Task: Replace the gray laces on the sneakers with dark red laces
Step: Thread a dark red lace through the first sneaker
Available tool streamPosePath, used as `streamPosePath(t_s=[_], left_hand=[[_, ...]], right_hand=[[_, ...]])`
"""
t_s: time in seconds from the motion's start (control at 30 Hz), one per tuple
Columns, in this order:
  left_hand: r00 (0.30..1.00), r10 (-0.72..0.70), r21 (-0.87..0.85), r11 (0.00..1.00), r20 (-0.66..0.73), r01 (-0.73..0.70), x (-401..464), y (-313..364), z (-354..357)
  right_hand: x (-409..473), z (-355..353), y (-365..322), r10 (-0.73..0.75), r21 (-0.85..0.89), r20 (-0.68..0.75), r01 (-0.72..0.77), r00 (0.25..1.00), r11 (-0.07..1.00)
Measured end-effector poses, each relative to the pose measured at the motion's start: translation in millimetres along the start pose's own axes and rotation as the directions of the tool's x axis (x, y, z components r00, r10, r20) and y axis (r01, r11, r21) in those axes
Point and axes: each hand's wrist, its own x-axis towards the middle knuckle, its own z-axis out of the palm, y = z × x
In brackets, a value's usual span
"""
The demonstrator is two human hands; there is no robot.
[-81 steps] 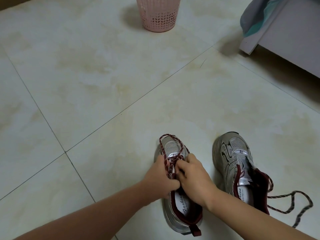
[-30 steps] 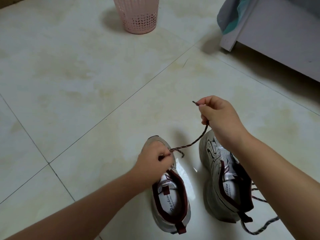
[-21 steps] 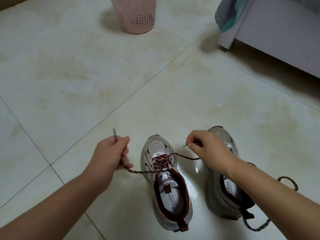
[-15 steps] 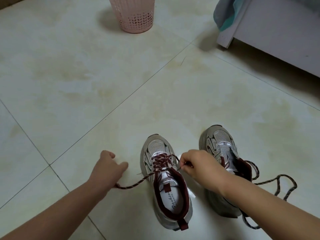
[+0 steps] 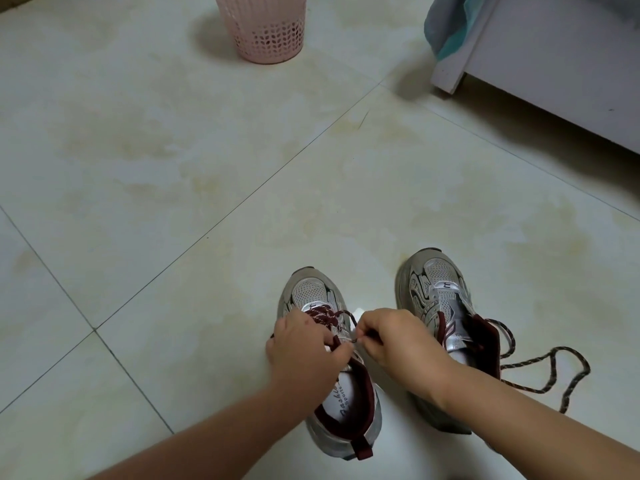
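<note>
Left hand (image 5: 304, 344) curls down over the tongue of the left sneaker (image 5: 332, 368) at six o'clock, fingers pinching the dark red lace (image 5: 323, 311). Right hand (image 5: 394, 337) pinches that lace's tip just beside it. At five o'clock, the right sneaker (image 5: 440, 306) trails a loose lace (image 5: 540, 372) across the floor (image 5: 173, 168). Pink basket (image 5: 265, 27) at twelve o'clock.

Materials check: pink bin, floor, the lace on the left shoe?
Pink bin: looks like moulded plastic, matte, with a punched lattice band. Floor: glazed tile, likely ceramic, with grout lines and a soft sheen. Lace: braided textile cord, dark red with pale flecks.
</note>
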Motion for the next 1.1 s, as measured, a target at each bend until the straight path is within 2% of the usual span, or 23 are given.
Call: streamPosePath(t_s=[0.13,0.2,0.43,0.5,0.63,0.73,0.87,1.0,1.1], left_hand=[[0.999,-0.037,-0.323,0.945,0.023,0.042,7.2,-12.5,2.9],[0.999,-0.03,-0.389,0.921,0.027,0.038,8.9,-15.7,4.5],[0.999,0.011,-0.475,0.88,0.042,0.01,11.2,-20.8,7.6],[0.999,0.023,-0.484,0.875,0.033,-0.004,12.0,-22.3,9.2],[0.998,0.059,-0.466,0.884,0.009,-0.048,13.4,-21.7,9.7],[0.994,0.112,-0.424,0.9,0.004,-0.1,15.9,-23.1,7.8],[0.985,0.171,-0.301,0.938,-0.037,-0.174,16.9,-27.0,9.0],[0.979,0.17,-0.297,0.935,-0.11,-0.196,15.1,-22.8,12.3],[0.981,0.153,-0.315,0.931,-0.119,-0.183,13.8,-21.2,13.3]], right_hand=[[1.2,2.4,-0.6,0.019,0.005,-0.045,-0.019,0.999,1.0],[1.8,2.7,-0.9,0.012,0.007,-0.063,-0.012,0.998,1.0],[3.2,3.0,-8.5,-0.014,-0.032,-0.029,0.013,1.0,0.999],[5.5,2.9,-11.6,-0.032,-0.089,-0.002,0.032,0.999,0.996],[11.5,2.6,-16.8,-0.145,-0.317,0.063,0.157,0.987,0.935],[14.3,3.8,-17.2,-0.183,-0.341,0.095,0.205,0.979,0.917],[15.7,8.6,-18.7,-0.147,-0.288,0.1,0.17,0.984,0.942],[12.7,5.6,-12.2,0.064,0.007,-0.039,-0.064,0.997,0.998],[7.9,9.3,-3.1,0.063,0.049,-0.048,-0.06,0.997,0.997]])
